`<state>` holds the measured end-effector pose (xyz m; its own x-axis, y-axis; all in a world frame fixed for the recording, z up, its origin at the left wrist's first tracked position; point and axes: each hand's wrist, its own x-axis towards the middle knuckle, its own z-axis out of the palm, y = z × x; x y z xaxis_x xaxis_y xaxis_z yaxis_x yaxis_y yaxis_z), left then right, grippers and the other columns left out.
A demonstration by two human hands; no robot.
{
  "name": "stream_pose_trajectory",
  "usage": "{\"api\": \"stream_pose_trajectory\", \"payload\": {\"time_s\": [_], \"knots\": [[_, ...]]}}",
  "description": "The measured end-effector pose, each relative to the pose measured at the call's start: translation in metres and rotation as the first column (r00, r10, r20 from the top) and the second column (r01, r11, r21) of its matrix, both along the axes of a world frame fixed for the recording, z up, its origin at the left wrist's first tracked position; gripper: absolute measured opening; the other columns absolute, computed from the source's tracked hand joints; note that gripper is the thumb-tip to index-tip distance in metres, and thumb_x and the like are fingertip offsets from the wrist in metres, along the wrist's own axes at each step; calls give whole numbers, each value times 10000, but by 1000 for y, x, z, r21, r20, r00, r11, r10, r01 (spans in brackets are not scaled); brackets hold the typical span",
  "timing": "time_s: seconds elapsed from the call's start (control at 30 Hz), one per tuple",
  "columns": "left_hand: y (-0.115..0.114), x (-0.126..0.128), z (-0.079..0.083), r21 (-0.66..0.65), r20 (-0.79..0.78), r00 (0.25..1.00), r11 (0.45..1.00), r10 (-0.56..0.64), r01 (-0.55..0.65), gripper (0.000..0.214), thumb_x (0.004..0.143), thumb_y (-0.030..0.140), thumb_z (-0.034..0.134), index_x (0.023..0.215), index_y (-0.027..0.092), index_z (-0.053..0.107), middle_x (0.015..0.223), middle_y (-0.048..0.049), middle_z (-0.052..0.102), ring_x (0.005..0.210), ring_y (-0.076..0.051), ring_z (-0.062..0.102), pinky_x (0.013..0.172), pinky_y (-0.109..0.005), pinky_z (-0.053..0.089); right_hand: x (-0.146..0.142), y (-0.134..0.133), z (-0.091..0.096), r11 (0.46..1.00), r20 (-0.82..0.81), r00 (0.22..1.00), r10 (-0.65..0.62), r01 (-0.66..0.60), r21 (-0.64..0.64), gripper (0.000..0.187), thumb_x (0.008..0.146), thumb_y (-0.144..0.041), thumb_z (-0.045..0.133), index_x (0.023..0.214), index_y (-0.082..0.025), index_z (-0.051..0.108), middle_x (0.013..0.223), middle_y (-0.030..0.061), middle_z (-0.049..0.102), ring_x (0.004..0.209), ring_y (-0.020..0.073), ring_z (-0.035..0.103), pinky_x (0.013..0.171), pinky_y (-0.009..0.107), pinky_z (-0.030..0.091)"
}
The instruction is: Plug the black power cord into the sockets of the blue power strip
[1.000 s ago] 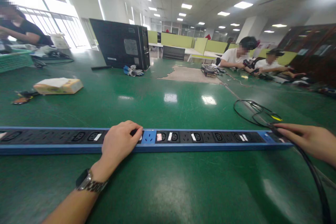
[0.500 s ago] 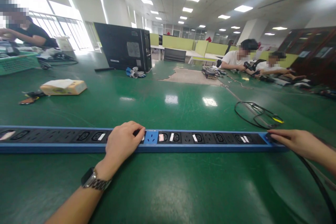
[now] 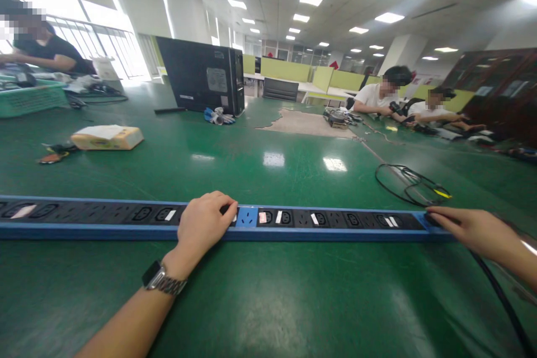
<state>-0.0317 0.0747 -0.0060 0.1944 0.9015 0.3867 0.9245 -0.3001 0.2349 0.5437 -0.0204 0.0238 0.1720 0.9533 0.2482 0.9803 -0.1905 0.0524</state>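
- The strip (image 3: 302, 233), blue with black sockets, lies lengthwise across the near part of the green counter (image 3: 272, 285), running off the left edge of view.
- The left hand (image 3: 205, 221) rests over the strip, fingers curled and thumb beside the index finger, just left of a blue socket (image 3: 246, 216); whether it grips cannot be told.
- A watch (image 3: 155, 275) circles the left wrist.
- The right hand (image 3: 478, 226) pinches a dark plug (image 3: 434, 224), mostly hidden, at the strip's right end; how far it is seated is not visible.
- A black cord (image 3: 501, 297) runs from beneath the right hand to the lower right.
- Beyond that hand lies a coiled cable (image 3: 403, 168) with a yellow tag (image 3: 441, 194).
- Farther back on the counter stand a tissue pack (image 3: 121, 140) at left and a black case (image 3: 193, 72), with gloves (image 3: 218, 116) beside it.
- A green basket (image 3: 33, 102) sits at far left, near a person in black (image 3: 46, 50).
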Motion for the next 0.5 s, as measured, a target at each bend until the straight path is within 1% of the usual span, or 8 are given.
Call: {"api": "stream_pose_trajectory", "payload": {"time_s": [0.07,0.13,0.17,0.2,0.27,0.33,0.4,0.5], "knots": [[1,0,0,3,-5,1000,1000,3,-3,294,871,374,458,780,230,696,851,-10,697,812,-204,620,678,-303,401,-7,1,17,999,-40,998,-43,43,12,488,794,-591,442,1084,-306,710,1027,16,728,852,247,696,668,307,539],[1,1,0,7,-2,1000,1000,8,-8,294,871,375,456,778,232,696,850,-8,697,805,-203,620,669,-301,398,-15,3,29,999,-96,995,-27,25,-22,503,791,-596,445,1105,-298,701,1093,8,706,904,238,685,737,303,531],[1,1,0,6,-1,1000,1000,9,-9,294,871,375,455,778,234,696,850,-7,697,801,-201,620,662,-299,396,-18,4,30,998,-119,993,-9,2,-58,504,791,-597,447,1101,-292,703,1106,3,701,930,233,678,771,300,524],[1,1,0,7,-1,1000,1000,11,-11,296,872,375,454,777,234,696,848,-6,697,797,-200,620,658,-298,395,-21,5,30,995,-139,990,12,-26,-101,505,794,-596,446,1095,-285,706,1110,1,699,956,230,671,805,299,516],[0,1,0,10,-2,1000,1000,8,-8,299,872,376,452,775,234,696,847,-7,697,796,-197,620,658,-295,395,-25,7,22,984,-164,986,39,-67,-167,512,805,-595,434,1087,-269,710,1104,2,702,997,231,656,855,306,504],[0,1,-1,13,-3,1000,1000,2,-2,304,873,378,448,778,233,698,852,-10,697,804,-196,619,665,-294,398,-26,9,11,981,-174,984,49,-80,-176,519,809,-598,425,1087,-263,710,1109,2,700,1019,238,648,882,319,499],[0,0,0,10,-3,1000,1000,1,-1,310,874,378,443,781,232,700,857,-12,698,809,-195,618,668,-293,401,-26,11,3,984,-171,984,44,-72,-161,528,810,-606,419,1093,-265,707,1106,3,701,1018,245,649,873,330,507],[-1,0,0,5,-3,1000,1000,5,-5,315,874,380,440,781,229,700,858,-15,700,814,-196,618,670,-294,405,-26,13,0,987,-147,988,40,-62,-148,521,813,-593,415,1082,-260,712,1079,11,711,995,254,657,850,339,517]]}}
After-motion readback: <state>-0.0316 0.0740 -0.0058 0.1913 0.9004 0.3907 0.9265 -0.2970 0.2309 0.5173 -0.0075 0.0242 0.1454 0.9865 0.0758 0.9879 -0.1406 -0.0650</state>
